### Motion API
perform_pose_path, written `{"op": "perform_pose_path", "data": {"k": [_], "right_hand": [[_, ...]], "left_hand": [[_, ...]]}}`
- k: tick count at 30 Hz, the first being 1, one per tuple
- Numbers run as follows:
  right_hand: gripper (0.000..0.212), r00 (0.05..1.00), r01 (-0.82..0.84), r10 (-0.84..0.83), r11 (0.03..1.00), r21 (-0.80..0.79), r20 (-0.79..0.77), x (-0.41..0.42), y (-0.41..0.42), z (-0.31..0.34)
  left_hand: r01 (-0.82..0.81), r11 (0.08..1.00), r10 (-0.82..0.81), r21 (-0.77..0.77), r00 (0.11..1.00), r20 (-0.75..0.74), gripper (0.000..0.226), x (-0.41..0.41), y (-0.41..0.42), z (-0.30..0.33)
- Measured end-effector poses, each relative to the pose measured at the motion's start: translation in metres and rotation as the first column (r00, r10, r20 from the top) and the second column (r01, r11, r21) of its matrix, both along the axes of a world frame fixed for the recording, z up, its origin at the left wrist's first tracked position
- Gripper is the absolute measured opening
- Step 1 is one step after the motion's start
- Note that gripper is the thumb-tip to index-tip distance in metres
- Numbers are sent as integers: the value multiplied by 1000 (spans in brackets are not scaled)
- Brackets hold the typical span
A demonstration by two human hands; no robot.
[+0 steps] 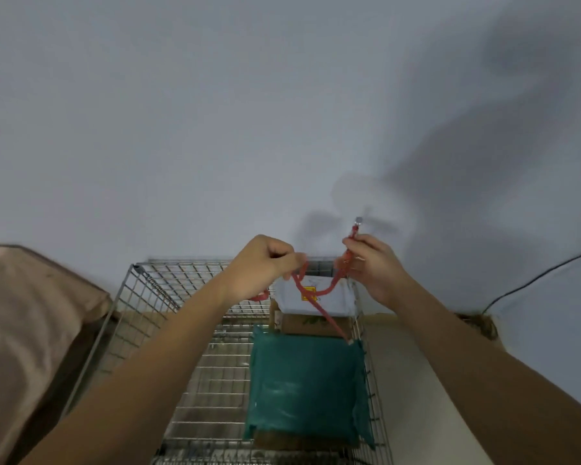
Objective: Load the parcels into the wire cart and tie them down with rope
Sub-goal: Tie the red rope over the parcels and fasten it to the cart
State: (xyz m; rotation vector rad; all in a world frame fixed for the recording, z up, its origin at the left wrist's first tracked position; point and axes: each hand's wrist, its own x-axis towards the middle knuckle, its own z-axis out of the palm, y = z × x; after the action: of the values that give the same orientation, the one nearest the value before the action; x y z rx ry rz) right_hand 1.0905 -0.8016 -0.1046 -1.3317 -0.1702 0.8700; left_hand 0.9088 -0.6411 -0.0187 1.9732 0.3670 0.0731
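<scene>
You see a red rope (pixel 319 292), a teal parcel (pixel 304 387), a white parcel (pixel 336 302), a silver grid-patterned wire cart (pixel 141 317).

one wide-angle view from the person's head, facing forward and down. it looks close over both forearms into the wire cart (pixel 141 297) below, with the pale wall (pixel 215 112) filling the upper half. edges bend with lens distortion.
</scene>
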Motion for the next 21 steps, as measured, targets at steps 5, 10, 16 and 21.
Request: {"op": "perform_pose_path", "data": {"k": [5,10,16,21], "right_hand": [[7,998,-21,31,981,-193,51,-11,20,-68],[10,988,-10,60,942,-335,139,-13,21,-157],[17,947,35,130,869,-493,295,-6,32,-264],[8,853,161,152,833,-529,499,9,52,-316]], "left_hand": [[-16,1000,16,-2,997,-72,51,19,-6,-95],[-158,987,161,35,981,-107,44,30,0,-215],[-335,924,353,186,933,-72,40,45,8,-332],[-380,874,415,303,908,-59,23,56,16,-391]]}}
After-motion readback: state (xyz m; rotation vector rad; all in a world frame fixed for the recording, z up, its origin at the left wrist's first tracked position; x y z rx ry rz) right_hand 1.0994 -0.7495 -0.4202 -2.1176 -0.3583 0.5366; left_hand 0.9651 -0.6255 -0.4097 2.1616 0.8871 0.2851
